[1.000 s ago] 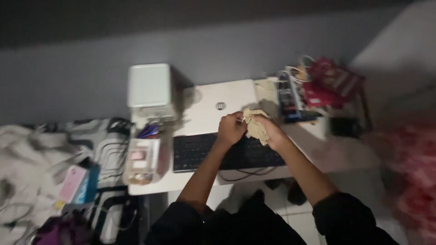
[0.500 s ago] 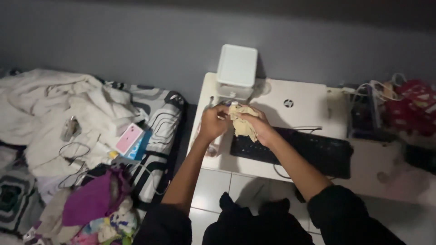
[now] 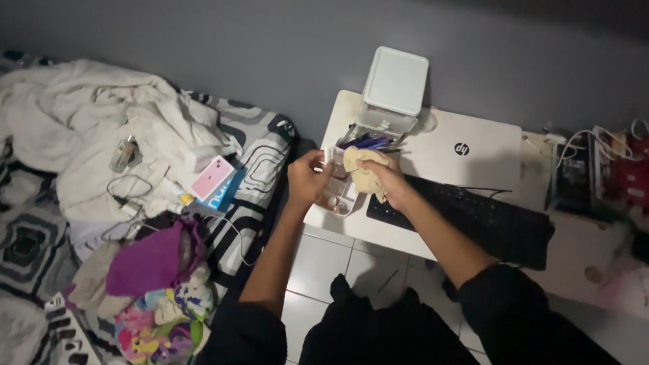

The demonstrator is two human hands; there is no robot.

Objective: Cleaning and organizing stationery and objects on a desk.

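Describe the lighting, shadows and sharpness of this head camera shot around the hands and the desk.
Head view: dim overall, with a grey wall darkening toward the top right corner; the white desk and closed white laptop are brightest; the square white box casts a soft shadow onto the laptop; the left hand, right hand and crumpled beige cloth look soft; the far right clutter is smeared.

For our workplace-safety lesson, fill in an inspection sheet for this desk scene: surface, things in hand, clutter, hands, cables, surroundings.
Surface: white desk, crowded.
Things in hand: beige cloth held over a clear organiser tray.
Clutter: closed white laptop, black keyboard, white box, pens.
Hands: right hand grips the cloth; left hand pinches something small, too dim to identify.
Cables: tangle at the desk's right end.
Surroundings: bed with blankets, pink phone box, purple garment; tiled floor.
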